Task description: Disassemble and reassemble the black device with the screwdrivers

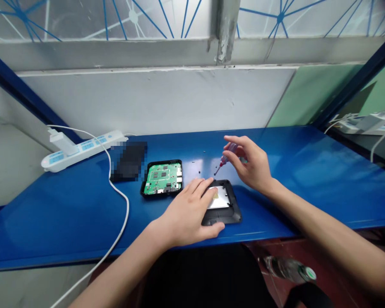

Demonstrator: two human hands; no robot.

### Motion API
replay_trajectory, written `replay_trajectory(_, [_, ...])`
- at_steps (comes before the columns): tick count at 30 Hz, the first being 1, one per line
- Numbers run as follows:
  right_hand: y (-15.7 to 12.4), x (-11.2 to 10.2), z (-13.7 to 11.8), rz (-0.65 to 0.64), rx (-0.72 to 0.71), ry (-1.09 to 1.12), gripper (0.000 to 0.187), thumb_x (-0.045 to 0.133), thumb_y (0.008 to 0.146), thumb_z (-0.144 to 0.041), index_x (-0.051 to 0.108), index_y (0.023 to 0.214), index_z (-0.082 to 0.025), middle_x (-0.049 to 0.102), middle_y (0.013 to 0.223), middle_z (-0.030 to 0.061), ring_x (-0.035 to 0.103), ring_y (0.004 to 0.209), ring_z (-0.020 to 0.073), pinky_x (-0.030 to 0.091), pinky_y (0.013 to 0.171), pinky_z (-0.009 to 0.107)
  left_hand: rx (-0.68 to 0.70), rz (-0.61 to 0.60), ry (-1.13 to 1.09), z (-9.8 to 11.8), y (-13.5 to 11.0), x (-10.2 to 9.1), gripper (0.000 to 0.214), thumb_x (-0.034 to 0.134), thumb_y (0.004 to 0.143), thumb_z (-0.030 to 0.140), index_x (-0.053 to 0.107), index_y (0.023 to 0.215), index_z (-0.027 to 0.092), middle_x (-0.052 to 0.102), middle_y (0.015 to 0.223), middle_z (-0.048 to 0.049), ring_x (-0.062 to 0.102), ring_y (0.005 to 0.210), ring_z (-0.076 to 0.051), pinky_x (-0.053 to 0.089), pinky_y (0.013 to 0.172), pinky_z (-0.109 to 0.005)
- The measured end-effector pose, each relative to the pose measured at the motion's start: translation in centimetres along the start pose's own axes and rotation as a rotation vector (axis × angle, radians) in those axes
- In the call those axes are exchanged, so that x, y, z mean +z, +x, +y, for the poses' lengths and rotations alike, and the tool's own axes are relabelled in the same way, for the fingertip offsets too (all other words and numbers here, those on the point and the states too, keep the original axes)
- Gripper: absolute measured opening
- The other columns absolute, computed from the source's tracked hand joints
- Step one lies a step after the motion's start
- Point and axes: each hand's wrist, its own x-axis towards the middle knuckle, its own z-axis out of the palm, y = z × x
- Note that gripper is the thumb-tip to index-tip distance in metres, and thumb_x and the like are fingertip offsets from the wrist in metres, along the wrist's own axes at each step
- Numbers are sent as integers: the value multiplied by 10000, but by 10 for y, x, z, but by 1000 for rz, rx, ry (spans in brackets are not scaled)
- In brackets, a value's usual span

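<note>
My left hand (192, 209) rests with spread fingers on a black plastic cover (235, 209), which has a silver metal plate (223, 199) inside it. In my right hand (252, 162) is a small screwdriver (223, 161) with a pinkish, see-through handle, pinched between thumb and fingers. Its tip points down and left, near a tiny dark piece just beyond the cover's far edge. To the left of the cover lies an open black case (143, 190) with a green circuit board (155, 179) in it.
A white power strip (86, 149) with a plugged-in charger (64, 143) stands at the back left. Its white cable (127, 205) runs over the front edge. A dark, pixelated object (130, 161) lies behind the case. Several tiny dark bits dot the blue table (83, 214). A bottle (288, 268) is below.
</note>
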Motion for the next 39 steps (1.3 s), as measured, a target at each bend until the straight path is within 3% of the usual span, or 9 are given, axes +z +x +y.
replay_trajectory(19, [2, -1, 0, -17, 19, -29, 329, 596, 976, -241, 581, 1305, -247, 626, 940, 15, 660, 729, 118, 614, 724, 316, -14, -5, -12, 1, -1, 1, 706, 660, 845, 567, 501, 1396, 157, 413, 1579, -175, 339, 1486, -385, 236, 1246, -577])
replay_trajectory(28, [7, -6, -9, 176, 115, 117, 303, 589, 974, -234, 601, 1275, -266, 637, 931, -5, 694, 647, 111, 613, 614, 279, -54, 34, 26, -1, 0, 3, 658, 617, 863, 460, 494, 1414, 122, 393, 1598, -183, 285, 1520, -371, 228, 1257, -561])
replay_trajectory(33, [7, -4, -11, 121, 222, 243, 256, 587, 972, -260, 618, 1226, -247, 620, 861, -21, 670, 612, 97, 594, 545, 233, -55, 90, 45, -1, -1, 4, 600, 595, 863, 399, 506, 1386, 120, 441, 1569, -173, 312, 1509, -361, 227, 1260, -570])
replay_trajectory(39, [6, -2, -12, 27, 251, 289, 227, 591, 965, -268, 635, 1184, -230, 606, 808, -39, 632, 592, 74, 557, 529, 201, 10, 147, 49, 0, -1, 3, 484, 580, 872, 342, 547, 1315, 148, 528, 1487, -143, 387, 1456, -328, 225, 1266, -554])
